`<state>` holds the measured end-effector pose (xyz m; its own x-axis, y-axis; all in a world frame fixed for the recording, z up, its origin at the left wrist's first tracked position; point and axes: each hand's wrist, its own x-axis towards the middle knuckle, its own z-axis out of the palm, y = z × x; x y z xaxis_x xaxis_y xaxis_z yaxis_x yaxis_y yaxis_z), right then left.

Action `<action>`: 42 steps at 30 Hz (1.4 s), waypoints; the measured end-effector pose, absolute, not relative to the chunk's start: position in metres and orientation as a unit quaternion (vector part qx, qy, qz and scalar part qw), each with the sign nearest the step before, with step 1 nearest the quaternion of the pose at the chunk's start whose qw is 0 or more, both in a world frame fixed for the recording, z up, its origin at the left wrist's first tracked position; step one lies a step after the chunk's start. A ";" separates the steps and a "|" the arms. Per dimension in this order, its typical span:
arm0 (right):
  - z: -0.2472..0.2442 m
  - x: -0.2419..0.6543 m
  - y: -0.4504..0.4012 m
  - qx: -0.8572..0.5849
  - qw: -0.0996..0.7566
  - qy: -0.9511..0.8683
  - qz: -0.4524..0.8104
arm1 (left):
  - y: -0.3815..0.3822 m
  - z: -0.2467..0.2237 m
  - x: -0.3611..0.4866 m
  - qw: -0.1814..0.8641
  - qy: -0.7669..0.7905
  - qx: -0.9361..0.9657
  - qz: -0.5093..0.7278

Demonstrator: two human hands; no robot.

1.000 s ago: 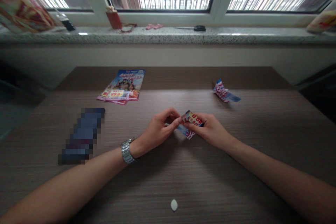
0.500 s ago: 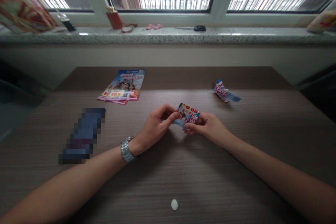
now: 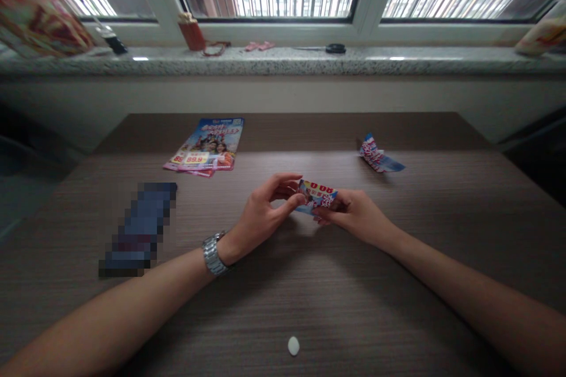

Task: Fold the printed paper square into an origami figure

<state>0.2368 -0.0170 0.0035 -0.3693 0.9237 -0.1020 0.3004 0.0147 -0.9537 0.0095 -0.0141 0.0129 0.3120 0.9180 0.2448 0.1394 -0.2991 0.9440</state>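
Left hand (image 3: pixel 269 207) and right hand (image 3: pixel 360 218) grasp a partly folded leaflet (image 3: pixel 319 194); its finished shape I cannot tell.

Folded paper (image 3: pixel 319 194), apparently red-blue-white.

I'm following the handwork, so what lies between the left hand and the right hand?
A folded paper, with the left hand and right hand both touching it, as the head view shows.
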 end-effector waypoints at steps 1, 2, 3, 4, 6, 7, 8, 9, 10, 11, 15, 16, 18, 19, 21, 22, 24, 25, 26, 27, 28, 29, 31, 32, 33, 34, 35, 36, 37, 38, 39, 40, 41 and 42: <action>0.003 0.238 -0.018 -0.472 0.295 -0.663 0.500 | -0.014 0.013 0.009 0.443 0.386 0.678 0.441; 0.003 0.239 -0.018 -0.472 0.289 -0.680 0.480 | -0.014 0.013 0.008 0.441 0.384 0.680 0.443; 0.003 0.239 -0.019 -0.475 0.282 -0.696 0.458 | -0.014 0.013 0.008 0.438 0.385 0.680 0.444; 0.004 0.240 -0.019 -0.479 0.278 -0.709 0.437 | -0.014 0.013 0.008 0.436 0.388 0.680 0.445; 0.004 0.239 -0.020 -0.480 0.282 -0.722 0.412 | -0.014 0.012 0.007 0.433 0.395 0.675 0.449; 0.005 0.238 -0.020 -0.475 0.290 -0.723 0.410 | -0.014 0.012 0.007 0.431 0.398 0.673 0.450; 0.005 0.237 -0.020 -0.466 0.301 -0.722 0.413 | -0.014 0.012 0.007 0.431 0.401 0.673 0.449; 0.005 0.236 -0.020 -0.457 0.312 -0.721 0.418 | -0.015 0.012 0.007 0.431 0.402 0.672 0.448; 0.006 0.236 -0.020 -0.449 0.321 -0.721 0.420 | -0.015 0.012 0.007 0.432 0.403 0.672 0.447; 0.006 0.235 -0.020 -0.444 0.326 -0.722 0.418 | -0.015 0.012 0.007 0.432 0.404 0.672 0.446; 0.011 0.236 -0.019 -0.438 0.318 -0.746 0.389 | -0.015 0.012 0.007 0.435 0.409 0.673 0.437; 0.012 0.237 -0.019 -0.437 0.313 -0.753 0.380 | -0.015 0.011 0.007 0.437 0.410 0.671 0.436; 0.014 0.238 -0.019 -0.437 0.307 -0.762 0.366 | -0.014 0.010 0.006 0.445 0.407 0.665 0.440; 0.015 0.238 -0.019 -0.437 0.306 -0.763 0.366 | -0.014 0.009 0.006 0.450 0.404 0.661 0.444; 0.016 0.237 -0.019 -0.438 0.308 -0.754 0.381 | -0.013 0.008 0.006 0.459 0.398 0.654 0.452; 0.016 0.237 -0.019 -0.436 0.310 -0.749 0.391 | -0.012 0.007 0.006 0.461 0.397 0.650 0.455; 0.015 0.237 -0.018 -0.435 0.309 -0.745 0.399 | -0.012 0.007 0.007 0.463 0.399 0.646 0.457; 0.014 0.237 -0.017 -0.438 0.308 -0.746 0.396 | -0.012 0.008 0.007 0.463 0.400 0.645 0.458; 0.013 0.238 -0.017 -0.443 0.305 -0.748 0.390 | -0.011 0.008 0.007 0.461 0.401 0.643 0.461; 0.013 0.239 -0.016 -0.448 0.303 -0.749 0.383 | -0.011 0.008 0.007 0.459 0.401 0.641 0.466; 0.012 0.240 -0.016 -0.452 0.301 -0.749 0.379 | -0.010 0.009 0.007 0.456 0.402 0.640 0.470; 0.012 0.241 -0.015 -0.454 0.300 -0.750 0.377 | -0.010 0.009 0.007 0.453 0.403 0.639 0.473; 0.012 0.243 -0.015 -0.457 0.296 -0.758 0.360 | -0.009 0.009 0.006 0.449 0.406 0.644 0.468; 0.012 0.244 -0.015 -0.459 0.295 -0.767 0.337 | -0.009 0.010 0.006 0.446 0.407 0.650 0.461; 0.012 0.245 -0.015 -0.460 0.295 -0.780 0.305 | -0.010 0.010 0.005 0.440 0.407 0.660 0.454; 0.012 0.247 -0.014 -0.459 0.295 -0.794 0.267 | -0.010 0.010 0.004 0.431 0.405 0.672 0.446; 0.012 0.248 -0.014 -0.453 0.298 -0.808 0.230 | -0.011 0.011 0.004 0.417 0.401 0.686 0.440; 0.012 0.249 -0.014 -0.442 0.304 -0.820 0.199 | -0.011 0.012 0.003 0.397 0.396 0.703 0.437; 0.012 0.250 -0.013 -0.427 0.310 -0.831 0.177 | -0.012 0.013 0.003 0.372 0.388 0.723 0.434; 0.011 0.251 -0.013 -0.410 0.314 -0.841 0.161 | -0.012 0.014 0.002 0.343 0.379 0.745 0.428; 0.011 0.253 -0.013 -0.396 0.315 -0.850 0.149 | -0.013 0.015 0.002 0.312 0.370 0.767 0.421; 0.010 0.254 -0.013 -0.383 0.313 -0.858 0.138 | -0.013 0.016 0.002 0.281 0.361 0.787 0.414; 0.010 0.256 -0.013 -0.376 0.308 -0.865 0.128 | -0.012 0.016 0.001 0.254 0.352 0.804 0.406; 0.010 0.257 -0.013 -0.371 0.302 -0.870 0.119 | -0.012 0.017 0.001 0.231 0.344 0.820 0.395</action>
